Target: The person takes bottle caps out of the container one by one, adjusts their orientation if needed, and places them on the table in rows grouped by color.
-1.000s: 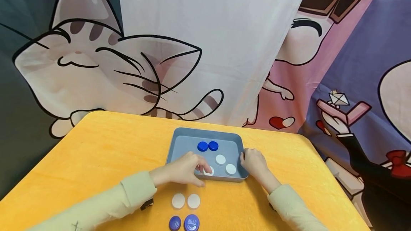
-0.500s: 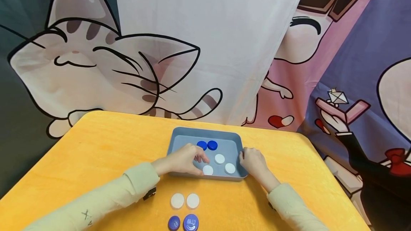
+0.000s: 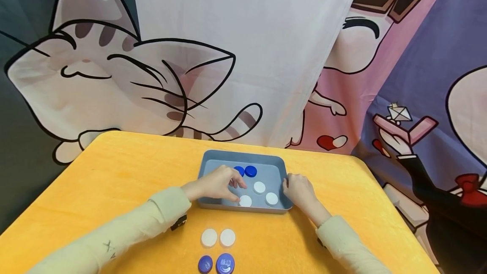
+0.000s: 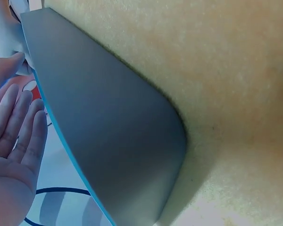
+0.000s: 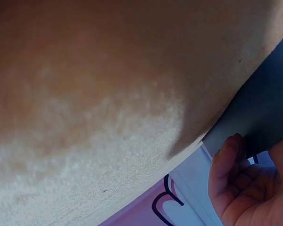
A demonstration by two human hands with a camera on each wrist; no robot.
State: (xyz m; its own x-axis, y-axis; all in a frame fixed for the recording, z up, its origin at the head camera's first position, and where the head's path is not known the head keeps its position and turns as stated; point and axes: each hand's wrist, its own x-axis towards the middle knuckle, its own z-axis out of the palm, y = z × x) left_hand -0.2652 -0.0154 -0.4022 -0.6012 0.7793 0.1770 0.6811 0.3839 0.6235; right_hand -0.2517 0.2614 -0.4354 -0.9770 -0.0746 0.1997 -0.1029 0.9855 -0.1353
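Note:
A blue-grey tray (image 3: pixel 271 171) stands on the yellow cloth and holds three white caps and two blue caps. My left hand (image 3: pixel 218 182) hovers over its left part, thumb and fingers spread apart with nothing between them. The thumb tip is close to the front white cap (image 3: pixel 245 201); whether it touches cannot be told. The other white caps are a middle one (image 3: pixel 259 187) and a right one (image 3: pixel 272 198). Farther back, the blue cap (image 3: pixel 250 171) sits beside another blue cap (image 3: pixel 239 170), partly covered by my fingers. My right hand (image 3: pixel 300 191) grips the tray's right wall, fingers curled.
In front of the tray, a left white cap (image 3: pixel 209 237) and a right white cap (image 3: pixel 227 237) lie side by side. Nearer still are a small blue cap (image 3: pixel 205 264) and a larger printed blue cap (image 3: pixel 225 264). A cartoon-printed curtain (image 3: pixel 243 75) hangs behind the table.
My left hand has moved back from the front white cap, farther over the tray, and that cap now shows more fully. My right hand stays on the tray's wall.

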